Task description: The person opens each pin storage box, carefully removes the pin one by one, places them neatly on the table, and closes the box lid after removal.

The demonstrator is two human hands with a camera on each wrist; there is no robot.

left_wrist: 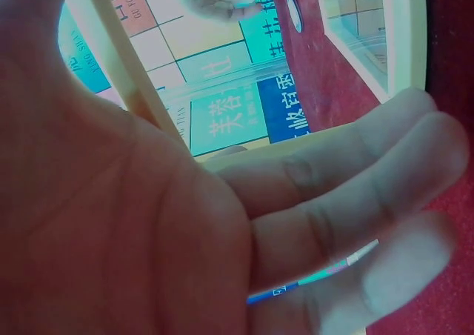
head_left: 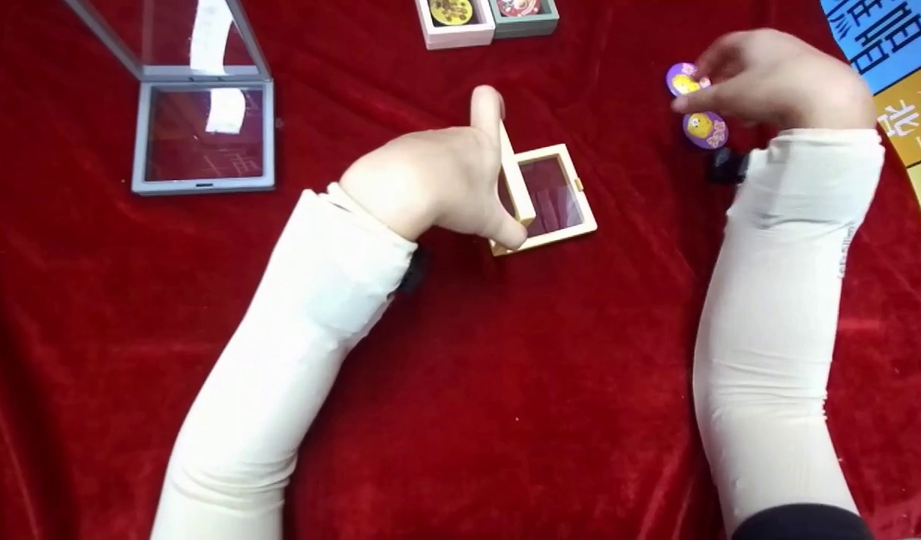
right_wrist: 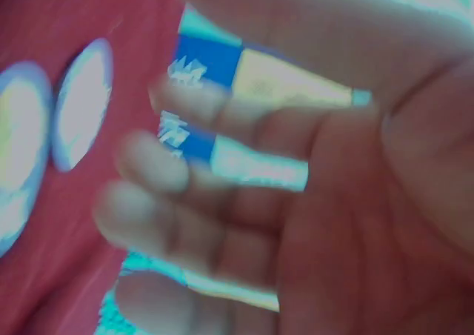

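Observation:
A small cream hinged display frame (head_left: 554, 232) with clear panes stands partly opened on the red cloth. My left hand (head_left: 445, 176) grips its raised half, the thumb at the near edge and a finger at the far edge. In the left wrist view, fingers lie along the cream rim (left_wrist: 407, 38). My right hand (head_left: 783, 82) is over two round purple badges with yellow figures, the upper badge (head_left: 684, 79) partly under its fingertips and the lower badge (head_left: 705, 130) beside it. Loosely bent and apart, the right fingers (right_wrist: 215, 216) hold nothing in the right wrist view.
A larger grey hinged frame (head_left: 205, 187) stands opened at the left. At the top, a pink case (head_left: 460, 36) and a green case (head_left: 528, 28) each contain a round badge. A colourful sheet with Chinese characters (head_left: 892, 97) covers the right edge.

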